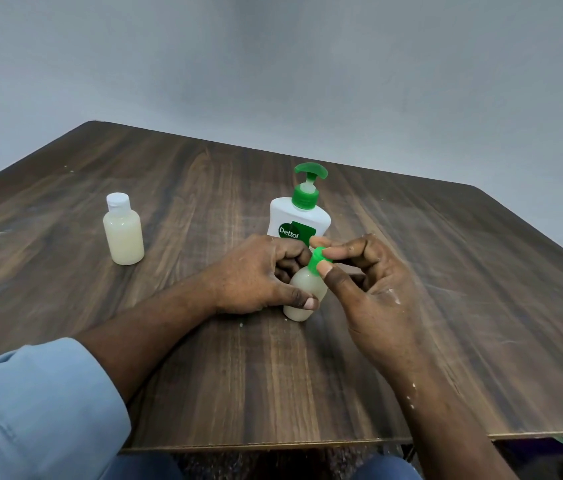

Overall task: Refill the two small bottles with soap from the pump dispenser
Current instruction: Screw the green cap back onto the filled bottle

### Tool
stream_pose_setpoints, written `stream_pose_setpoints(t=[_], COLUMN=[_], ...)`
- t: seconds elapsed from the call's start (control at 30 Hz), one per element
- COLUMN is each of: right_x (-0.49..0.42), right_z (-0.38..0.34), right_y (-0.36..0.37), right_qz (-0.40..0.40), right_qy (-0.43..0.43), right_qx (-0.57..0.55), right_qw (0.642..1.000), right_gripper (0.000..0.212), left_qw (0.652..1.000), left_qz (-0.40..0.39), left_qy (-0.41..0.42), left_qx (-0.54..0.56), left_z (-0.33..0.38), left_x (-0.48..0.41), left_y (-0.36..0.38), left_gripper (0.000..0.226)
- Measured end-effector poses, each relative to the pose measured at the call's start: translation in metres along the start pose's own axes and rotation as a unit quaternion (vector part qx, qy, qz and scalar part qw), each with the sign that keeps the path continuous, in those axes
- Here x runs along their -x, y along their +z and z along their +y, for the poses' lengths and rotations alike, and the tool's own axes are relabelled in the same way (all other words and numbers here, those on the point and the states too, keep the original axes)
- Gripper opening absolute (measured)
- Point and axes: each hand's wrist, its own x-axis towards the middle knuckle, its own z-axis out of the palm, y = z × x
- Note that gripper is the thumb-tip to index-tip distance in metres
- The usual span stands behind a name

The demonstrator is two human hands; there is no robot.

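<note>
Both refills are looking done: the white-capped bottle [123,233] is standing closed, well left on the surface [204,375], while the left hand [259,275] is clasping the second bottle [304,299] in its grip before the Dettol pump dispenser [299,220] and the right hand [377,289] is pinching its green cap [318,260], likely the closing step.

A light blue shirt sleeve [31,403] with a stitched cuff covers the left arm down to the forearm, which is bare. The right forearm is bare too. Small white flecks dot the right hand [380,299] and wrist. Blue trousers [389,469] cover the knees.
</note>
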Motion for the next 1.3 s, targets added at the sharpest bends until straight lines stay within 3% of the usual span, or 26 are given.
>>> stream_pose_setpoints(t=[0.13, 0.33, 0.6, 0.7, 0.87, 1.0, 1.2, 1.3], right_x=[-0.002, 0.001, -0.011, -0.012, -0.007, -0.005, -0.011, -0.013], right_z=[-0.001, 0.002, 0.001, 0.000, 0.003, 0.003, -0.009, -0.007], right_y=[-0.001, 0.006, -0.014, -0.014, -0.003, 0.004, -0.017, -0.019], right_qz=[0.003, 0.048, -0.078, -0.076, -0.034, -0.019, -0.117, -0.126], right_qy=[-0.002, 0.000, 0.003, 0.003, -0.014, -0.007, 0.032, 0.027], right_qx=[-0.011, -0.001, -0.033, -0.021, 0.029, 0.027, 0.065, 0.058], right_qw=[1.000, 0.999, 0.996, 0.997, 0.999, 0.999, 0.991, 0.990], right_gripper=[0.017, 0.017, 0.008, 0.015, 0.022, 0.026, 0.027, 0.027], left_qw=[1.000, 1.000, 1.000, 1.000, 1.000, 1.000, 1.000, 0.999], left_qz=[-0.002, -0.005, -0.007, -0.010, -0.011, -0.010, -0.011, -0.021], left_qy=[0.002, -0.003, -0.003, -0.003, -0.006, -0.005, -0.007, -0.017], left_qx=[0.012, -0.001, 0.006, 0.005, 0.000, -0.001, 0.008, -0.018], left_z=[0.000, 0.000, 0.000, 0.000, -0.001, -0.002, -0.001, 0.001], left_x=[0.001, 0.000, 0.001, 0.001, 0.000, 0.000, 0.000, 0.000], left_y=[0.000, -0.001, 0.000, 0.000, 0.000, -0.001, 0.000, -0.001], left_gripper=[0.044, 0.032, 0.044, 0.049, 0.036, 0.037, 0.040, 0.032])
